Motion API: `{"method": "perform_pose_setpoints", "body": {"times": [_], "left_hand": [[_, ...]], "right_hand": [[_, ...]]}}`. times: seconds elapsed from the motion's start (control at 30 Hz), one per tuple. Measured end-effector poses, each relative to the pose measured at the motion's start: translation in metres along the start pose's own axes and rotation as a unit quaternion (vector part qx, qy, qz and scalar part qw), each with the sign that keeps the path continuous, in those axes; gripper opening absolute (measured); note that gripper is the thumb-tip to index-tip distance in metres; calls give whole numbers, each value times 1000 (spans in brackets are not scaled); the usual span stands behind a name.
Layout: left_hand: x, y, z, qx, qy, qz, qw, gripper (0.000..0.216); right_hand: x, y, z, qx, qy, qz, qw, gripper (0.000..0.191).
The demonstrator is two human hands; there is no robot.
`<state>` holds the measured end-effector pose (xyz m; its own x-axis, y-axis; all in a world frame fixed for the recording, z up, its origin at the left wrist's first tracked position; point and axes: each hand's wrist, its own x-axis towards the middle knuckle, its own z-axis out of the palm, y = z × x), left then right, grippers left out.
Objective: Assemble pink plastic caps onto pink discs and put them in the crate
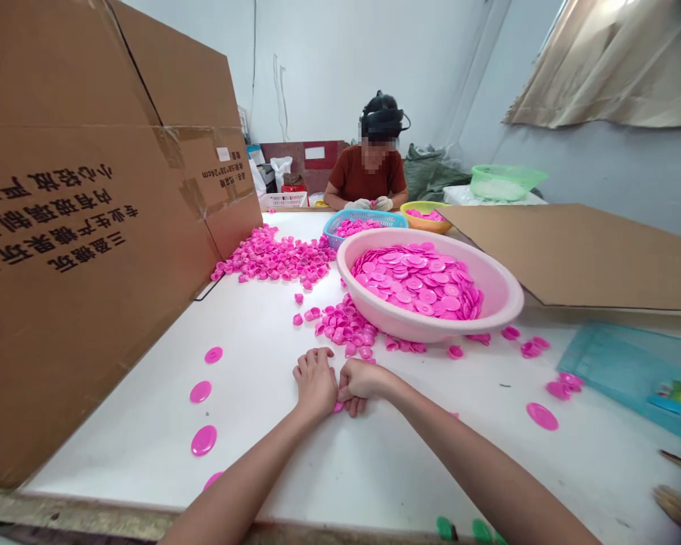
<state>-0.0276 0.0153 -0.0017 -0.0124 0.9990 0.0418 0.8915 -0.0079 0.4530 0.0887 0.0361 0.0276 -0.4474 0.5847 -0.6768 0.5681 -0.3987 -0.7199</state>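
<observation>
Hands are held together low over the white table [147, 454], near the middle of its near half. The left hand [316, 382] is set down with its fingers bent and slightly parted; whether anything is gripped beneath it cannot be told. The right hand [360, 382] is curled inward just beside it, thumb and fingers drawn together, and its grip is likewise hidden. A pink plastic piece [338, 406] is partly seen between the two hands, at their near side; by which hand it is held, if by either, cannot be made out.

Just beyond the hands, a small heap of pink toy cups [346, 325] is spread against the left side of a pale pink basin [498, 303], which is loaded with pink saucers [417, 284]. Farther left, a larger cup pile [284, 253] is heaped beside an upright cardboard box [91, 303] printed with upside-down characters. Four loose saucers [203, 440] are strung out in a line at left, the nearest partly covered by the left forearm.

At right, another saucer [542, 416] is laid flat near a teal plastic bag [607, 363], and a cardboard panel [595, 257] is seen beyond. On the far side, a blue basket [334, 236] and a yellow bowl [431, 225] are filled with pink pieces; behind them a co-worker [368, 170] in gloves is seated.
</observation>
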Motion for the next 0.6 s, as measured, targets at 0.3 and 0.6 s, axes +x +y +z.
{"method": "perform_pose_setpoints", "body": {"times": [0.3, 0.6], "left_hand": [[-11, 7, -13, -24, 46, 28, 998, 28], [-68, -43, -102, -41, 62, -42, 996, 34]], "right_hand": [[10, 31, 15, 78, 46, -76, 993, 13], [-14, 46, 31, 66, 187, -230, 953, 14]]}}
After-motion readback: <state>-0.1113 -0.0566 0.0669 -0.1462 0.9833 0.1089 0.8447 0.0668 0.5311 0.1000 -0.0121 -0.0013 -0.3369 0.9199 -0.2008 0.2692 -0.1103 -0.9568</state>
